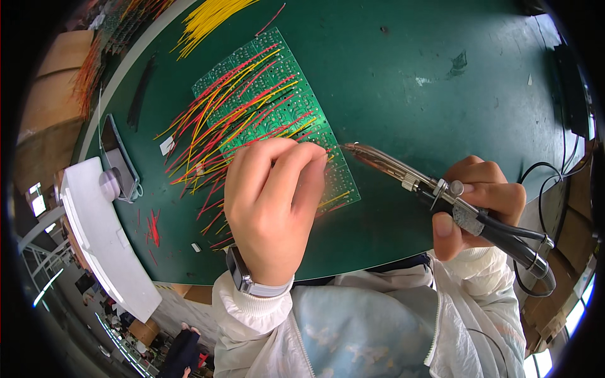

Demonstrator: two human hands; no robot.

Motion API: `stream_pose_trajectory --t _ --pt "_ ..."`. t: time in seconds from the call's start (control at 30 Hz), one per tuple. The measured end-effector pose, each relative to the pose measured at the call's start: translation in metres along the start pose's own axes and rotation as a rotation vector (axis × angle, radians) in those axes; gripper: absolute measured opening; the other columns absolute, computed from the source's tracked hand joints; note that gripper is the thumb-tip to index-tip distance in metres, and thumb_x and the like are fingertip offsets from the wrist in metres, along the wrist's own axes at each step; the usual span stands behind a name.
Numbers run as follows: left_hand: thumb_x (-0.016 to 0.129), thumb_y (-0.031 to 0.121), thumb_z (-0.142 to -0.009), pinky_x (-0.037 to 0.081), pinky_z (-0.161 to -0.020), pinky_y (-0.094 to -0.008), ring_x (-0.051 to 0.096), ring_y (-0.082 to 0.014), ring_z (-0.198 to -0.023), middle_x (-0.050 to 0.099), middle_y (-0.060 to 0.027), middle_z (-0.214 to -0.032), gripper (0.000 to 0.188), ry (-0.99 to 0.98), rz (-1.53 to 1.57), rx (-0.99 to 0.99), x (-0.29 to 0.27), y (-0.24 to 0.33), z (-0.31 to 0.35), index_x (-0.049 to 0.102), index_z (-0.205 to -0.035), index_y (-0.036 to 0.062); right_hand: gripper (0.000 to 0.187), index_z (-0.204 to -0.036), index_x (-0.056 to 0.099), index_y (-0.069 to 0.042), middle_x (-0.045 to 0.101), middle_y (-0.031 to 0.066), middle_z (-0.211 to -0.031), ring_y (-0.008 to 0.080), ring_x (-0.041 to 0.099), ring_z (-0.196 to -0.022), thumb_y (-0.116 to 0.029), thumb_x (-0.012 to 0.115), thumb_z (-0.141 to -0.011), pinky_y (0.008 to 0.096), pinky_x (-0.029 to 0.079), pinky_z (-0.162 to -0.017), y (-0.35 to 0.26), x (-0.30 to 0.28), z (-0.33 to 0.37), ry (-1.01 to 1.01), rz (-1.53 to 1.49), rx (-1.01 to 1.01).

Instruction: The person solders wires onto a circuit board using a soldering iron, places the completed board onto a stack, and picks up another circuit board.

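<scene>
Gripping soldering iron [441, 192]: right hand [482, 201], fingers closed round handle, tip aimed left toward board edge. Left hand [274, 201] rests on green circuit board panel [283, 101], fingertips curled down onto it; whether they pinch a wire cannot be told. Panel lies flat on green counter [428, 82], many red and yellow wires [233, 113] fanning left. Yellow wire bundle [208, 22] at far edge. Phone [120, 157] left, near counter rim.

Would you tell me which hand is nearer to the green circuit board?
Left. The left hand rests on the green circuit board, over its near edge; the right hand holds the soldering iron off to its right.
</scene>
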State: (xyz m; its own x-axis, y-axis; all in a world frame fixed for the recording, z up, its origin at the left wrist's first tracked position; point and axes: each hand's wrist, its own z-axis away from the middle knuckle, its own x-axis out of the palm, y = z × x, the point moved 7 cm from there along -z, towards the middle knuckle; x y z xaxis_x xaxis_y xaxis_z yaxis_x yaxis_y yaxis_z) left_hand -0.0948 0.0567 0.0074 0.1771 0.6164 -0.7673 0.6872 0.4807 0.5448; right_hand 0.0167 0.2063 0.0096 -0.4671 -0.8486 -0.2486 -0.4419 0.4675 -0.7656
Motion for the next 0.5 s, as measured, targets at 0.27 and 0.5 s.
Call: stream_pose_trajectory --t 0.27,0.5 --pt "0.068 -0.003 -0.070 0.046 -0.070 -0.0315 0.057 -0.0236 -0.077 0.060 -0.0091 -0.084 0.018 -0.107 -0.067 0.004 -0.010 0.012 -0.007 0.063 -0.086 0.0007 0.039 -0.091 0.044 0.000 0.051 0.0118 -0.072 0.0164 0.050 -0.053 -0.002 0.070 -0.061 0.0258 0.042 -0.047 0.000 -0.021 0.009 0.146 -0.027 0.015" --pt "0.061 -0.001 -0.075 0.045 -0.073 -0.0315 0.057 -0.0248 -0.081 0.058 -0.0120 -0.088 0.015 -0.309 -0.123 0.198 -0.017 0.041 -0.072 0.061 -0.090 -0.0006 0.039 -0.090 0.046 0.000 0.051 0.0076 -0.064 0.0170 0.051 -0.049 0.001 0.070 -0.060 0.0251 0.043 -0.044 -0.002 -0.034 0.015 0.212 0.036 -0.026"
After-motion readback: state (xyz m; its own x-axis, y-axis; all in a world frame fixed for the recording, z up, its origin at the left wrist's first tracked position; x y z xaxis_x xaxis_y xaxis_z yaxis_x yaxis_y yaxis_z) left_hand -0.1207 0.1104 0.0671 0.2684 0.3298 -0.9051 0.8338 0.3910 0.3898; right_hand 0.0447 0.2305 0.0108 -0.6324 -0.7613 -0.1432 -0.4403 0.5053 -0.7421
